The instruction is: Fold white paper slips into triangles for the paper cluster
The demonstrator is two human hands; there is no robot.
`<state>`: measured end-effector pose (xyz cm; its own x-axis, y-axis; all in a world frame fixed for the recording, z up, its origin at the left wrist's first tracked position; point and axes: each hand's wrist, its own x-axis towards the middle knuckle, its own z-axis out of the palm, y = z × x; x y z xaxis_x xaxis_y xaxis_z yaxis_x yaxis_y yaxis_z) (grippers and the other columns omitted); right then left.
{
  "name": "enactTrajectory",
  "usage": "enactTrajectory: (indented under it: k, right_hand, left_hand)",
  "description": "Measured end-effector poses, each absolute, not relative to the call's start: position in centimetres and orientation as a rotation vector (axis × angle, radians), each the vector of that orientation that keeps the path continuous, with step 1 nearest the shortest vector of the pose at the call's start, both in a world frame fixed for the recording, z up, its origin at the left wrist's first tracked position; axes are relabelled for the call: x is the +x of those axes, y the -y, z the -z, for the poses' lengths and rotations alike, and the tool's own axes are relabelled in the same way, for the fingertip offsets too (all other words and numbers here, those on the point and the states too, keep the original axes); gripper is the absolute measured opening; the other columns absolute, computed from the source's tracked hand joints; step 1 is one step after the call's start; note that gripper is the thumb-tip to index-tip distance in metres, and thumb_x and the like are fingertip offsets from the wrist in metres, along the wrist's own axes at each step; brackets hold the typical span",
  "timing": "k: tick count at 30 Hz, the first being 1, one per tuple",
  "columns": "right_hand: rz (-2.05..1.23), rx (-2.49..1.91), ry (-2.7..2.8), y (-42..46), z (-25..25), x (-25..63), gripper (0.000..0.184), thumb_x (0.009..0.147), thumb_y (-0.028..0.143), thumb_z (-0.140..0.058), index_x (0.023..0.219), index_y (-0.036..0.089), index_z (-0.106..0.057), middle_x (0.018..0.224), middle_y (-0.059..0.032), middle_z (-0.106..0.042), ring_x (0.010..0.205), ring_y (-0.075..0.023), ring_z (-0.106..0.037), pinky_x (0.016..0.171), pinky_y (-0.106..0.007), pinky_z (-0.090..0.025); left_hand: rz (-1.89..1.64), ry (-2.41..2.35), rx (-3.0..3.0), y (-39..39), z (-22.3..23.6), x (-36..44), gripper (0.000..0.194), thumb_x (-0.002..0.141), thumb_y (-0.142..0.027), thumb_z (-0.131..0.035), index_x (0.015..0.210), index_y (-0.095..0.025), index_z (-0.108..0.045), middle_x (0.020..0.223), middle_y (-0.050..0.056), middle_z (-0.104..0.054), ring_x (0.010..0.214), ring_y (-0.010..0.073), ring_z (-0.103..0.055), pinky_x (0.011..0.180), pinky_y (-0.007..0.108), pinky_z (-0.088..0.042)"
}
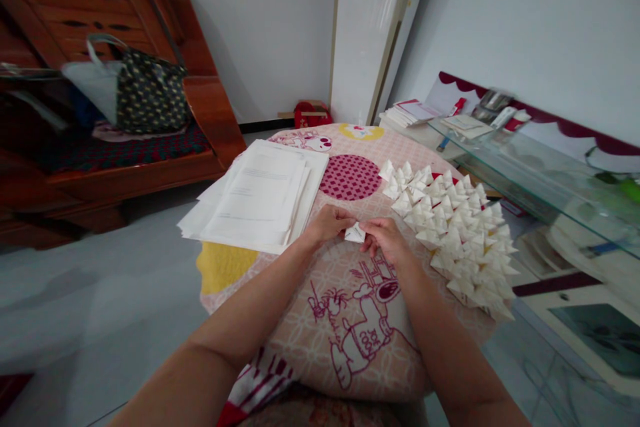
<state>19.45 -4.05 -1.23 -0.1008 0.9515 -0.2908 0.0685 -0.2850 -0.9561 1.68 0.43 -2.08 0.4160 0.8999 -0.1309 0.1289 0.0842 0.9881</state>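
Observation:
My left hand (327,222) and my right hand (384,238) meet over a cushion-like surface covered in pink cartoon-print cloth (350,320). Together they pinch a small folded white paper piece (355,233), fingers closed on it from both sides. To the right lies a long heap of several folded white paper triangles (455,233), close to my right hand. A stack of white paper sheets (257,197) lies to the left, just beyond my left hand.
A wooden bench (125,160) with a patterned bag (145,90) stands at the left. A glass-topped table (545,167) with papers and small items runs along the right. A tall white air conditioner (365,33) stands at the back wall. Grey floor (100,293) lies at the left.

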Motion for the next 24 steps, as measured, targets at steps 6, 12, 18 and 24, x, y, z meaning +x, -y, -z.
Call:
enactTrajectory:
  k: [6, 12, 18, 24]
  right_hand:
    - [-1.253, -1.434, 1.219, 4.05, 1.22, 19.08, 0.028, 0.076, 0.042, -0.066, 0.059, 0.020, -0.063, 0.041, -0.0013, -0.058, 0.031, -0.0106, -0.045, 0.030, -0.022, -0.023]
    - [-1.170, -1.419, 1.173, 3.91, 1.24, 18.98, 0.028, 0.078, 0.044, -0.067, 0.061, 0.022, -0.063, 0.044, -0.0018, -0.060, 0.036, -0.0147, -0.053, 0.033, -0.024, -0.029]
    - [-1.312, -1.373, 1.152, 3.94, 1.09, 19.20, 0.030, 0.073, 0.047, -0.073, 0.067, 0.019, -0.065, 0.050, -0.0033, -0.064, 0.040, -0.0150, -0.059, 0.031, -0.021, -0.035]
    - [-1.541, -1.374, 1.192, 4.09, 1.12, 19.57, 0.030, 0.075, 0.044, -0.077, 0.071, 0.017, -0.066, 0.064, -0.0075, -0.073, 0.042, -0.0135, -0.062, 0.030, -0.020, -0.038]
  left_hand:
    - [-0.810, -0.948, 1.249, -0.18, 1.86, 1.96, 0.023, 0.075, -0.032, -0.076, 0.082, -0.009, -0.078, 0.062, 0.001, -0.066, 0.054, 0.0080, -0.054, 0.052, 0.019, -0.040]
    - [-0.712, -0.944, 1.065, 0.00, 1.14, 2.05, 0.033, 0.065, -0.038, -0.090, 0.072, -0.010, -0.075, 0.071, 0.006, -0.073, 0.059, 0.0110, -0.064, 0.058, 0.022, -0.053]
    - [-0.744, -0.975, 1.126, -0.10, 1.23, 2.12, 0.030, 0.069, -0.036, -0.087, 0.064, -0.010, -0.071, 0.062, 0.003, -0.068, 0.051, 0.0083, -0.057, 0.051, 0.020, -0.047]
    - [-0.819, -1.005, 1.220, -0.37, 1.87, 1.87, 0.027, 0.072, -0.033, -0.079, 0.061, -0.011, -0.067, 0.055, 0.000, -0.062, 0.050, 0.0083, -0.055, 0.052, 0.020, -0.043]
